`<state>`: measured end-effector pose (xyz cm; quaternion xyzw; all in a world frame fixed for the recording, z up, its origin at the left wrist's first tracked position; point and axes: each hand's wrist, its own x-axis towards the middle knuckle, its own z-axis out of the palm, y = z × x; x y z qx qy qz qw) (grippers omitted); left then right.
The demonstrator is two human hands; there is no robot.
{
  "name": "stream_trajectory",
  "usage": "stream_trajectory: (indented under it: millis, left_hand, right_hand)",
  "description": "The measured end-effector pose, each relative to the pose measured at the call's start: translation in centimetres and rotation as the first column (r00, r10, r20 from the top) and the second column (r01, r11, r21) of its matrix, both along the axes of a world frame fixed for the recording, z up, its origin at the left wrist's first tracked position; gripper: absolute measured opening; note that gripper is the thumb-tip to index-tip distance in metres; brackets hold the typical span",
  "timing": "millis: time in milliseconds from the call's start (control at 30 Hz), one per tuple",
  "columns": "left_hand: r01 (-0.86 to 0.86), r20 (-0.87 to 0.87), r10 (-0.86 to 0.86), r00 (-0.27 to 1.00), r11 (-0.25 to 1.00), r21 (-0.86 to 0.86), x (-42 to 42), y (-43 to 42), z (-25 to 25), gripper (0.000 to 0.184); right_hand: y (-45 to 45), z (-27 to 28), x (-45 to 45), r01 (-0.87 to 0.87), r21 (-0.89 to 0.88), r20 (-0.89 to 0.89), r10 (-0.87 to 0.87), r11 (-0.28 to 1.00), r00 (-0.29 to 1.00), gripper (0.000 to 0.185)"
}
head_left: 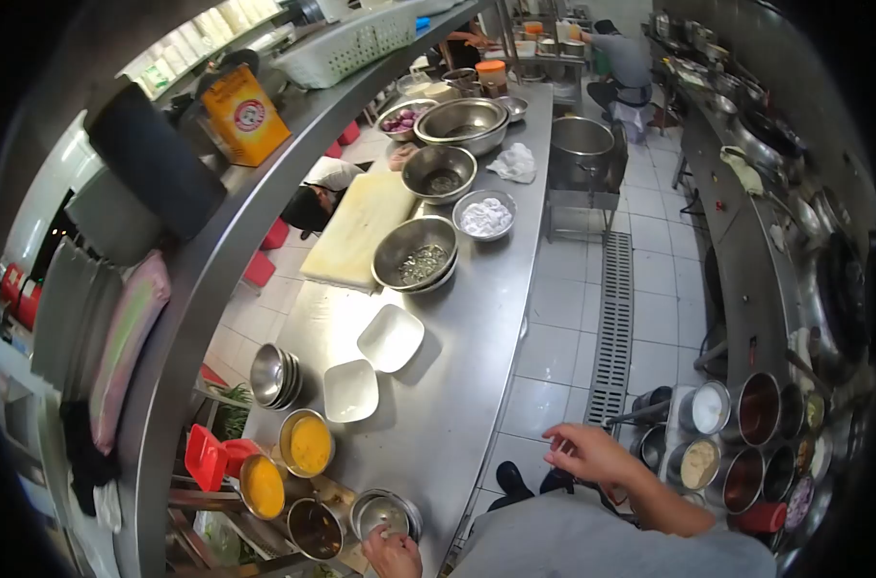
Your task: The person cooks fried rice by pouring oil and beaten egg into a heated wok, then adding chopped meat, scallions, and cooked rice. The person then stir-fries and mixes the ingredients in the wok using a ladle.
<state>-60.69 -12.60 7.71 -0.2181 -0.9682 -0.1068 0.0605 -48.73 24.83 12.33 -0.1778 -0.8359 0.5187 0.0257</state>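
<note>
At the bottom of the head view, my left hand [392, 555] is closed on the near rim of a small metal bowl [378, 511], which sits on a stack at the table's near end. My right hand [584, 453] hangs over the floor beside the table, fingers loosely apart and holding nothing. Left of the bowl stack is a dark metal pot [315, 528]. Beyond it stand two containers of yellow-orange liquid, one nearer [263, 486] and one farther [309, 445]. Two white square bowls, one nearer [350, 390] and one farther [391, 338], lie mid-table.
Farther along the steel table [467, 337] are a thick pale board [359, 226], a metal bowl [414, 252] and a bowl of white stuff [485, 215]. An overhead shelf [192, 299] runs along the left. Seasoning containers [699, 463] stand at right. A person [623, 63] is at the back.
</note>
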Motion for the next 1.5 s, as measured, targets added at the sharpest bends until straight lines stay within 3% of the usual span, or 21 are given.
stream_trajectory:
  millis: [100,133,167,233,300,333,433,467,567,600,733,833,867,967,1133,1200,1233,1267,1367,1400,1500]
  left_hand:
    - [-0.167,0.155,0.174,0.972,0.984,-0.058,-1.5,0.3,1.0,0.016]
    - [-0.04,-0.084,0.033,0.996,0.996,-0.083,-2.2,0.8,2.0,0.019]
    - [-0.068,-0.006,0.068,0.998,0.992,-0.104,-3.3,2.0,3.0,0.022]
    - [-0.115,0.145,0.14,0.979,0.979,-0.169,-4.9,7.7,10.0,0.031]
    - [0.054,-0.011,-0.055,0.998,0.996,-0.069,-6.9,11.6,10.9,0.029]
    - [0.146,-0.101,-0.148,0.984,0.989,-0.023,-7.9,14.2,10.7,0.029]
    - [0.196,-0.014,-0.199,0.98,0.944,0.265,-9.8,23.1,8.6,0.031]
    - [0.296,-0.017,-0.296,0.955,0.949,0.108,-10.5,26.3,8.8,0.031]
    - [0.313,0.18,-0.368,0.912,0.91,0.271,-11.2,34.8,6.9,0.032]
    - [0.384,0.167,-0.45,0.877,0.867,0.318,-11.6,37.5,7.0,0.032]
    - [0.372,0.199,-0.41,0.89,0.906,0.204,-12.9,45.2,7.7,0.029]
    - [0.382,0.24,-0.458,0.856,0.873,0.301,-14.6,49.9,5.9,0.027]
    - [0.379,0.255,-0.503,0.826,0.83,0.41,-14.8,51.8,5.2,0.025]
    - [0.5,0.212,-0.608,0.765,0.768,0.4,-16.8,59.0,4.8,0.023]
    - [0.367,0.389,-0.579,0.717,0.787,0.495,-20.0,71.4,5.0,0.021]
    - [0.531,0.264,-0.722,0.64,0.663,0.528,-21.7,76.6,2.9,0.019]
    - [0.608,0.198,-0.781,0.592,0.594,0.527,-22.2,79.0,2.6,0.018]
    - [0.556,0.358,-0.763,0.538,0.641,0.53,-22.5,81.3,2.6,0.027]
    - [0.467,0.418,-0.744,0.521,0.659,0.59,-21.9,88.6,2.7,0.019]
    - [0.6,0.266,-0.817,0.511,0.561,0.57,-22.0,90.8,1.8,0.019]
    - [0.669,0.277,-0.823,0.496,0.565,0.482,-21.7,96.9,-1.5,0.02]
  right_hand:
    - [3.2,0.4,-2.6,-0.046,0.028,0.073,0.044,0.999,0.996,0.037]
    - [4.4,1.7,-3.3,-0.043,0.059,0.121,0.035,0.997,0.992,0.039]
    - [5.8,1.8,-3.8,-0.032,0.072,0.114,0.024,0.997,0.993,0.039]
    - [9.0,1.0,-4.6,-0.014,0.091,0.101,0.005,0.996,0.995,0.039]
    - [12.6,-0.4,-5.8,0.022,0.112,0.061,-0.029,0.993,0.998,0.039]
    - [14.8,-0.6,-6.3,0.043,0.127,0.035,-0.048,0.991,0.998,0.039]
    - [21.6,-0.1,-8.0,0.082,0.117,-0.027,-0.08,0.99,0.996,0.037]
    - [24.0,0.0,-8.6,0.11,0.138,-0.074,-0.101,0.984,0.992,0.037]
    - [30.9,0.9,-9.4,0.212,0.167,-0.176,-0.183,0.963,0.967,0.036]
    - [32.9,1.4,-9.6,0.234,0.165,-0.18,-0.205,0.958,0.962,0.036]
    - [40.1,1.8,-9.7,0.27,0.189,-0.184,-0.236,0.944,0.954,0.036]
    - [44.7,1.7,-9.9,0.301,0.194,-0.18,-0.268,0.934,0.947,0.035]
    - [46.1,1.5,-10.0,0.316,0.192,-0.176,-0.285,0.929,0.942,0.035]
    - [50.6,0.0,-10.9,0.33,0.207,-0.093,-0.317,0.921,0.944,0.035]
    - [57.3,-2.2,-9.1,0.371,0.279,0.085,-0.407,0.886,0.909,0.037]
    - [59.8,-3.6,-6.9,0.422,0.307,0.076,-0.464,0.853,0.882,0.038]
    - [60.9,-4.3,-5.6,0.477,0.312,0.083,-0.523,0.822,0.848,0.038]
    - [61.9,-5.0,-4.2,0.532,0.312,0.085,-0.581,0.787,0.81,0.038]
    - [64.4,-6.1,-0.3,0.649,0.284,0.158,-0.703,0.705,0.694,0.037]
    - [65.4,-6.4,0.7,0.68,0.276,0.195,-0.732,0.68,0.653,0.036]
    - [68.8,-8.4,4.0,0.73,0.212,0.263,-0.758,0.649,0.597,0.035]
